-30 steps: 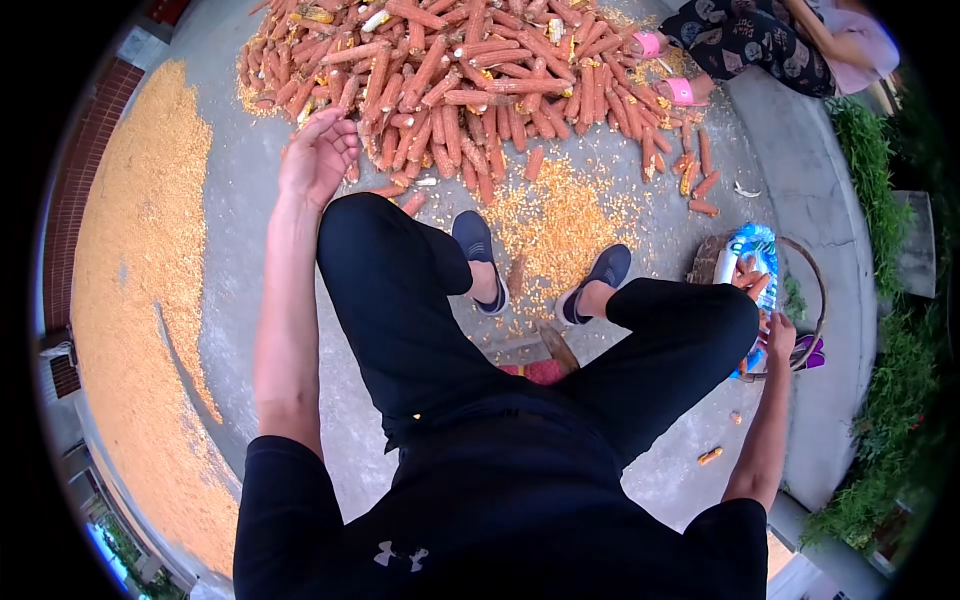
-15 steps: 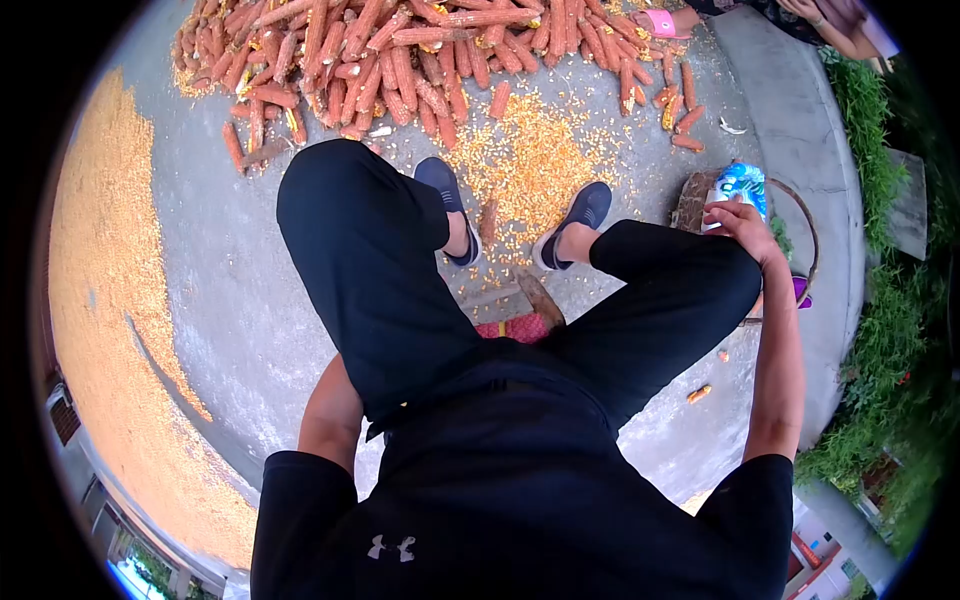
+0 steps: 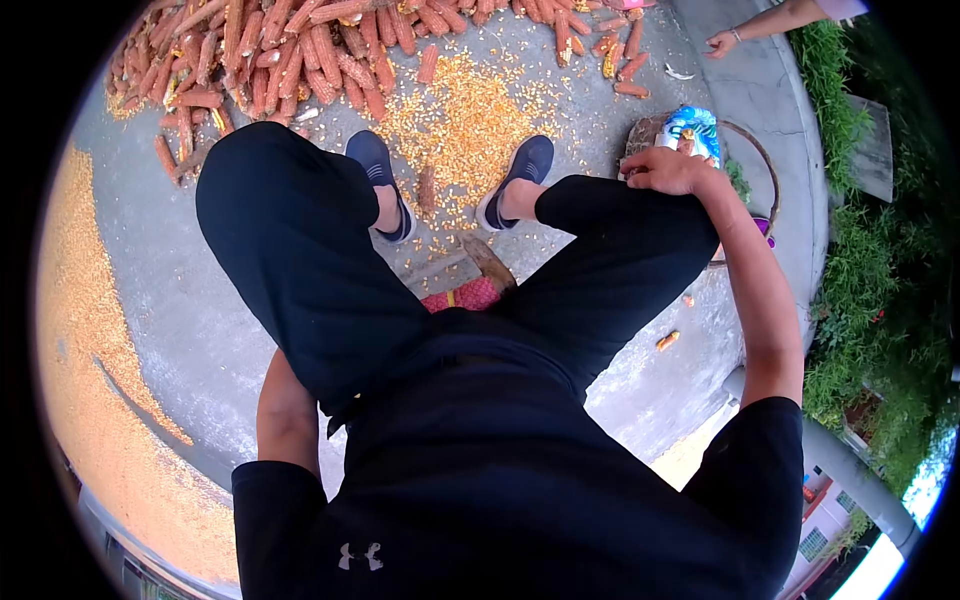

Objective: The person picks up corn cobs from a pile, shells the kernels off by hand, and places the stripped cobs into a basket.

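Note:
My right hand (image 3: 668, 170) rests over my right knee, its fingers loosely stretched out with nothing visible in them. Just beyond it are a blue and white plastic bag (image 3: 690, 128) and a basket with a curved handle (image 3: 768, 165). My left forearm (image 3: 287, 410) passes down beside my left thigh, which hides the left hand. Between my shoes lie loose corn kernels (image 3: 455, 110) and a bare corn cob (image 3: 427, 190). Close to my seat, a piece of wood (image 3: 487, 262) stands by a red patterned cushion (image 3: 462, 295).
A large heap of reddish corn cobs (image 3: 300, 50) lies ahead. Kernels (image 3: 85, 330) are spread along the left. Another person's hand (image 3: 722, 43) reaches in at the upper right. A small cob piece (image 3: 667, 341) lies right of my leg; green plants (image 3: 860, 280) border the concrete.
The view has shifted, so the scene sits further left and up. My right hand stays at the knee. The other person's arm now extends toward the cobs.

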`<state>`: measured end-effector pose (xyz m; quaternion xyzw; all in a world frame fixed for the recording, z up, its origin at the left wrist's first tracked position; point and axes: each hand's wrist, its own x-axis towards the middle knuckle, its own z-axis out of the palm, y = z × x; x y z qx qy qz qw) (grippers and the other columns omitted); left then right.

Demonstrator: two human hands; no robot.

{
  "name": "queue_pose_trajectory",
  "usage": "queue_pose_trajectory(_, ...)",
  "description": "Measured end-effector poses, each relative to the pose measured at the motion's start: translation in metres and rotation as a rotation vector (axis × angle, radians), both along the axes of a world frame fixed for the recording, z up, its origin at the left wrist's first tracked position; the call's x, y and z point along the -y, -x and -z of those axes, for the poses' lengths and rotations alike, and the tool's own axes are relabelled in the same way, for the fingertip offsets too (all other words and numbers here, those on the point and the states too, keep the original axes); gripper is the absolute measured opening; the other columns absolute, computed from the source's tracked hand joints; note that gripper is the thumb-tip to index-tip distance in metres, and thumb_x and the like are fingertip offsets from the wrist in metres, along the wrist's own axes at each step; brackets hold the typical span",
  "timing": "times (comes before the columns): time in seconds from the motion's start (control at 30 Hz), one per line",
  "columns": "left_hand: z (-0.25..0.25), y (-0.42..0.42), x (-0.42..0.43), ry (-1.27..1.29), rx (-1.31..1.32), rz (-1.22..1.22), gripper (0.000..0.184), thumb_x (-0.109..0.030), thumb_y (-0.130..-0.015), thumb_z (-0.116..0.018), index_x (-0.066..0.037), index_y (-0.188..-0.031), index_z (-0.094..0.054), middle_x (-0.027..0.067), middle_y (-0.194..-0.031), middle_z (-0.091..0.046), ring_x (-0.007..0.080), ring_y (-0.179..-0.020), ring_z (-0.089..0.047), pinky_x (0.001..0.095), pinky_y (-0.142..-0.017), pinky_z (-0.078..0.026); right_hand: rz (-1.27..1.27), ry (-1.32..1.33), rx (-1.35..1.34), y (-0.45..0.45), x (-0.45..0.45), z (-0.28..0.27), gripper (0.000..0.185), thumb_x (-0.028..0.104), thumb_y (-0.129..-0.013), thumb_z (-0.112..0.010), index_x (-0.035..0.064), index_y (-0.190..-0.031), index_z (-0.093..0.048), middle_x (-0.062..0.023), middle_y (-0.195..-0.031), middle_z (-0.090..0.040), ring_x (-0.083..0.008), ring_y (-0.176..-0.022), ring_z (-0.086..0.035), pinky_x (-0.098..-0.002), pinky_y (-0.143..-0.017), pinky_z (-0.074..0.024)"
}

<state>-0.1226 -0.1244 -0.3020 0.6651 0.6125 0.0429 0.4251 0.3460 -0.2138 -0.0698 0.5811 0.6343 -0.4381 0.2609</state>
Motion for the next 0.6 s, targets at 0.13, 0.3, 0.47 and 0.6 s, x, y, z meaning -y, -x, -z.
queue_pose_trajectory(0.13,0.007,-0.006,0.006,-0.002,-0.010,0.005,0.060,-0.029,-0.086,-0.072,-0.006,-0.138,-0.050,0.0199,-0.129,-0.057,0.0354,-0.114,-0.057,0.0410,-0.100,-0.048,-0.052,-0.129,-0.020,0.015,0.005,-0.015,0.042,0.029,-0.094,-0.061,0.0015,-0.125,-0.066,-0.0213,-0.119,-0.069,-0.0394,-0.114,-0.064,-0.0422,-0.101,-0.0483)
queue_pose_trajectory(0.3,0.012,0.033,0.038,0.032,-0.090,-0.019,0.065,-0.030,-0.084,-0.075,-0.007,-0.139,-0.049,0.0205,-0.132,-0.055,0.0370,-0.117,-0.056,0.0421,-0.101,-0.048,-0.484,-0.116,0.381,0.111,0.049,-0.044,0.038,0.035,-0.096,-0.059,0.0051,-0.117,-0.069,-0.0187,-0.120,-0.069,-0.0308,-0.119,-0.063,-0.0484,-0.095,-0.0498)
queue_pose_trajectory(0.47,0.009,0.129,0.084,0.119,-0.265,-0.178,0.070,-0.031,-0.081,-0.077,-0.008,-0.141,-0.048,0.0211,-0.135,-0.054,0.0386,-0.120,-0.054,0.0432,-0.103,-0.047,0.407,0.495,-0.864,0.189,0.060,-0.062,0.044,0.020,-0.096,-0.070,0.0073,-0.137,-0.060,-0.0156,-0.118,-0.068,-0.0282,-0.112,-0.066,-0.0366,-0.098,-0.0511)
queue_pose_trajectory(0.6,0.003,0.197,0.096,0.127,-0.415,-0.347,0.074,-0.032,-0.080,-0.079,-0.008,-0.143,-0.047,0.0216,-0.138,-0.052,0.0398,-0.122,-0.053,0.0441,-0.104,-0.046,0.014,-0.386,-0.325,0.167,0.012,-0.057,0.038,0.010,-0.088,-0.070,-0.0019,-0.123,-0.063,-0.0227,-0.101,-0.065,-0.0395,-0.094,-0.067,-0.0436,-0.084,-0.0535)
